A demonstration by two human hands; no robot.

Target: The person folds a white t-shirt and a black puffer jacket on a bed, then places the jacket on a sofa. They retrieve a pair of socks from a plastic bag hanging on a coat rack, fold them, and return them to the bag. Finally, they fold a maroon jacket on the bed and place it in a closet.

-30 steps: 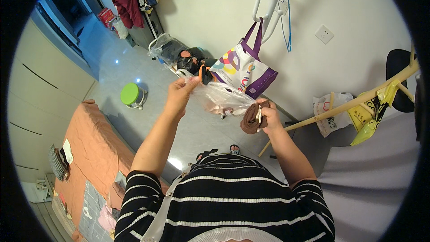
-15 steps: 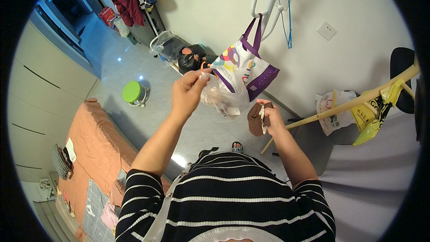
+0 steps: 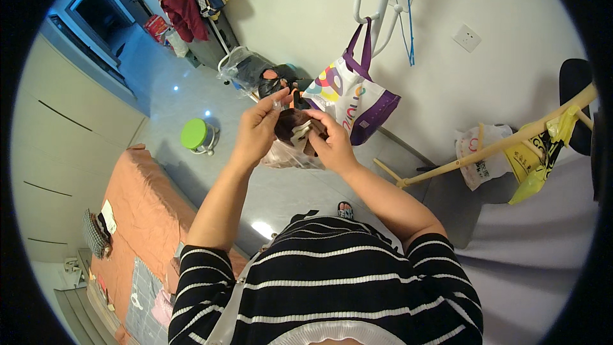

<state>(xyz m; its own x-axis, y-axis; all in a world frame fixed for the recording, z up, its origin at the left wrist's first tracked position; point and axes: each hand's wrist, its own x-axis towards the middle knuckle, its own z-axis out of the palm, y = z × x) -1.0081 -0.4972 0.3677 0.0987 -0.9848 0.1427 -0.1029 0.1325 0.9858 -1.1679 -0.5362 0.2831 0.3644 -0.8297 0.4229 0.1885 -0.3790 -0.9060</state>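
Observation:
My left hand (image 3: 257,129) is closed in a pinch on the rim of a clear plastic bag (image 3: 288,157), which hangs below it. My right hand (image 3: 336,147) grips a brown folded cloth bundle (image 3: 288,121) with a whitish part along one side. The bundle is at the mouth of the bag, close beside my left fingers; how much of it is inside I cannot tell. Just beyond my hands, a white tote bag with purple handles and coloured print (image 3: 373,110) hangs from a white rack (image 3: 381,9).
A green-topped stool (image 3: 194,133) stands on the grey floor to the left, near an orange-covered bed (image 3: 143,198). On the right, a wooden pole (image 3: 491,151) slants past white and yellow plastic bags (image 3: 471,153). Dark bags (image 3: 271,81) lie by the wall.
My right hand has moved left with the brown cloth bundle, bringing it to the plastic bag's mouth. My left hand has shifted slightly left, still holding the bag.

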